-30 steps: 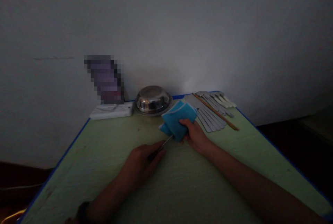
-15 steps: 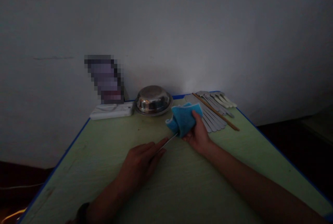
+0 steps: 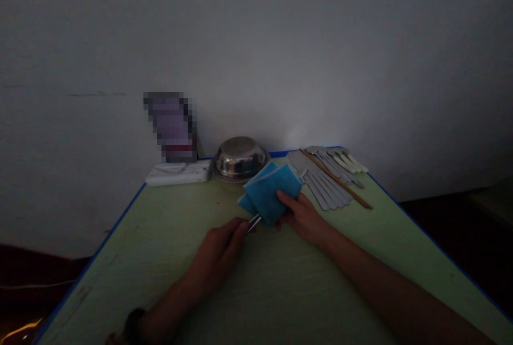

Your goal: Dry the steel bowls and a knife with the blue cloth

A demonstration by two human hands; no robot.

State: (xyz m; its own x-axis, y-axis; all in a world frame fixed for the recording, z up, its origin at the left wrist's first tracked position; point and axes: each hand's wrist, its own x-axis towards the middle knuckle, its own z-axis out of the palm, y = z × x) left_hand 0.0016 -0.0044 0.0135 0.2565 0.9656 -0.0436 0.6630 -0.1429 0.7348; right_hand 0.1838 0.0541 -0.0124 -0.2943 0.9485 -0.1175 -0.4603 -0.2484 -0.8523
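My left hand [image 3: 224, 246] is closed round the near end of a shiny metal utensil [image 3: 254, 223], slim and slanting up to the right. The utensil's far end is hidden inside a folded blue cloth [image 3: 270, 192], so its kind does not show. The cloth is pinched in my right hand [image 3: 302, 216], thumb on top and the other fingers beneath. Both hands are close together above the middle of the green table [image 3: 160, 238].
Behind the cloth a steel bowl [image 3: 240, 158] lies upside down. Right of it are several fanned-out metal utensils [image 3: 326, 198], brown chopsticks [image 3: 336, 179], and pale-handled cutlery [image 3: 349, 162]. A white power strip [image 3: 178, 173] and a blurred-out screen [image 3: 172, 125] stand by the wall.
The cloth has turned and come slightly nearer, now showing a flat folded face. My left hand has rotated a little with the utensil. The whole view has shifted slightly.
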